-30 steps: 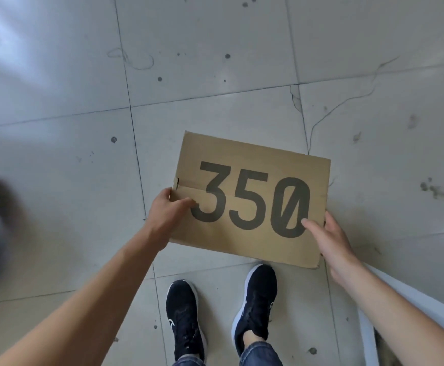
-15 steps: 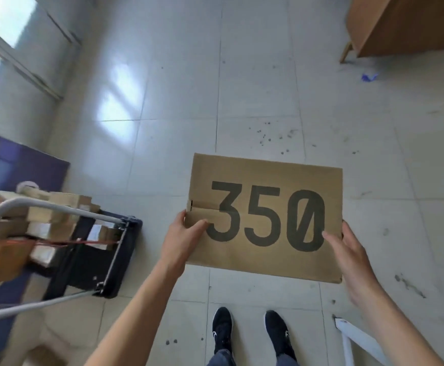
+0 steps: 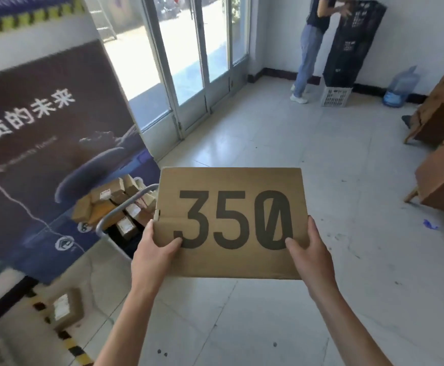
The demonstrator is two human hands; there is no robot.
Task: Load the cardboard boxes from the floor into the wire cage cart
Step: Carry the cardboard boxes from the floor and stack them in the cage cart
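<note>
A flat brown cardboard box (image 3: 231, 180) printed "350" is held up in front of me, above the floor. My left hand (image 3: 152, 254) grips its lower left corner, thumb on top. My right hand (image 3: 309, 252) grips its lower right corner. Behind the box's left edge stands the cart (image 3: 117, 212) with a grey tube frame, filled with several small cardboard parcels (image 3: 107, 196); the box hides the cart's right part. Another small parcel (image 3: 65, 307) with a white label lies on the floor at lower left.
A large dark banner (image 3: 44, 143) leans along the left wall. Glass doors (image 3: 189, 62) stand behind. A person (image 3: 313, 43) handles stacked black crates (image 3: 352, 43) at the back right, beside a water jug (image 3: 401, 85). Wooden furniture (image 3: 442, 154) is on the right. Yellow-black floor tape (image 3: 70, 342) runs lower left.
The view has lifted from the floor to the room; the box stays in both hands and has risen. The cart now sits just behind the box's left edge.
</note>
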